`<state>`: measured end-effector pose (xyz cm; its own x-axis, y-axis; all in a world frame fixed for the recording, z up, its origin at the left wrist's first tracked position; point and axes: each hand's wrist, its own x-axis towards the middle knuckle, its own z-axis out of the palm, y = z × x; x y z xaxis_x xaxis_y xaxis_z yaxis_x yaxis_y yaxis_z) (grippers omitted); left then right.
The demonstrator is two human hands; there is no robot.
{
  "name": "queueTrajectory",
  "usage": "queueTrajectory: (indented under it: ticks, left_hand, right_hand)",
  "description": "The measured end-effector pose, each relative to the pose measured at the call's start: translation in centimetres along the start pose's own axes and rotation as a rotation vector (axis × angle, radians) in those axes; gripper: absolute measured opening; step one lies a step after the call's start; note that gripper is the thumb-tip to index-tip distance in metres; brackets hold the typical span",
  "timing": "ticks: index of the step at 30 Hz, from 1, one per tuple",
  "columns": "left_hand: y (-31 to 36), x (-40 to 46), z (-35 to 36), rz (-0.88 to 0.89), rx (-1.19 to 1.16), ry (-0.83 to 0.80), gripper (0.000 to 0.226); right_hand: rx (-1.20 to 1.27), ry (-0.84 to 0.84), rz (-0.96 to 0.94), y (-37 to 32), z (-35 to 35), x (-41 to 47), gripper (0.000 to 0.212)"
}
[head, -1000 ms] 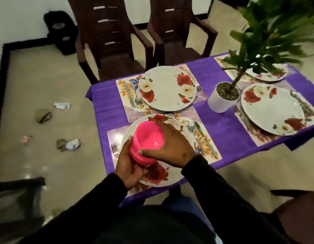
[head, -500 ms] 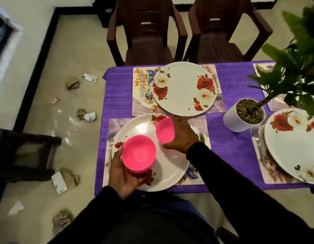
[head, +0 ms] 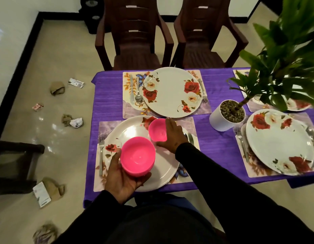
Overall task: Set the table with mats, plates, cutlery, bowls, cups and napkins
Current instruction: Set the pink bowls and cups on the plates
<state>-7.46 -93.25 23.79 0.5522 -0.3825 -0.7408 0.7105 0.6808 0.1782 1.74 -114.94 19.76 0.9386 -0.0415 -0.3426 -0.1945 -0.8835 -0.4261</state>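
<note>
**Pink bowls over the near plate**

Our left hand cups a stack of round pink plastic bowls from below, fingers curled round it, above the near white floral plate. Our right hand grips a single pink plastic bowl by its side at that plate's far edge, near the purple tablecloth.

Just one head cam here, looking forward and steeply down from close above the near edge of the desk, facing the chairs across it.
</note>
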Motion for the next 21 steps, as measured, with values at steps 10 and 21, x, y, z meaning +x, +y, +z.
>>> queueTrajectory:
  ticks: [10,21]
  left_hand:
    - [-0.3,-0.4,1.1,0.042,0.019,-0.004,0.064]
    - [-5.7,3.7,6.4,-0.035,0.152,-0.055,0.058]
  right_hand:
    - [0.207,0.131,0.082,-1.5,-2.3,-1.7,0.103]
    - [-0.015,-0.113,-0.203,-1.9,-8.9,-9.3,0.11]
